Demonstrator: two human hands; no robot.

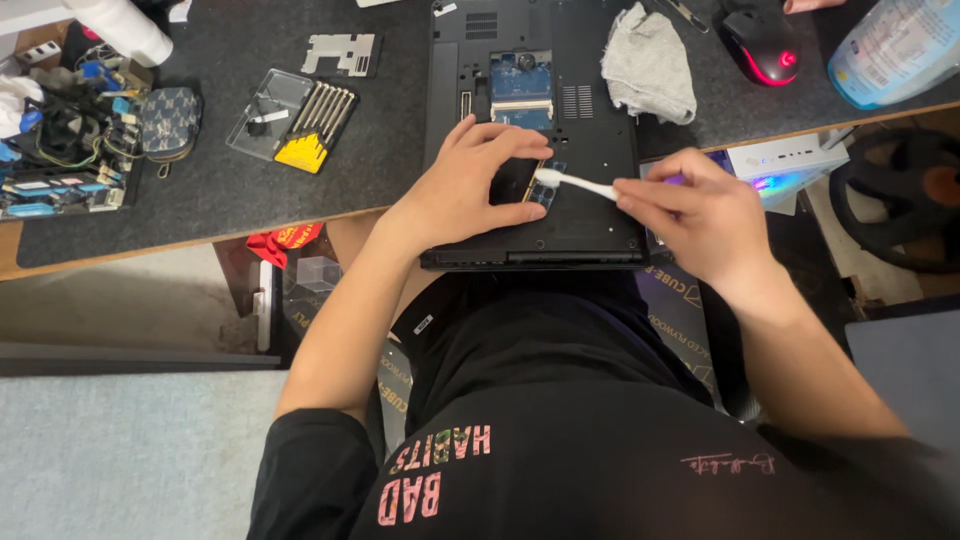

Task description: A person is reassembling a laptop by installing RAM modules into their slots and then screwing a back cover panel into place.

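Note:
A black laptop [590,215] lies upside down on the dark desk mat, its bottom panel off so that blue circuit boards [521,85] show. My left hand [455,190] rests flat on the laptop base, fingers beside an open memory slot [543,188]. My right hand [690,215] pinches a white cotton swab [580,183], whose tip touches the slot next to my left fingertips.
A grey cloth [650,65], a black and red mouse [762,45] and a clear bottle [895,50] lie at the back right. A screwdriver set case [295,120], a metal cover plate [342,52], a small pouch [168,120] and tangled electronics [60,150] sit left.

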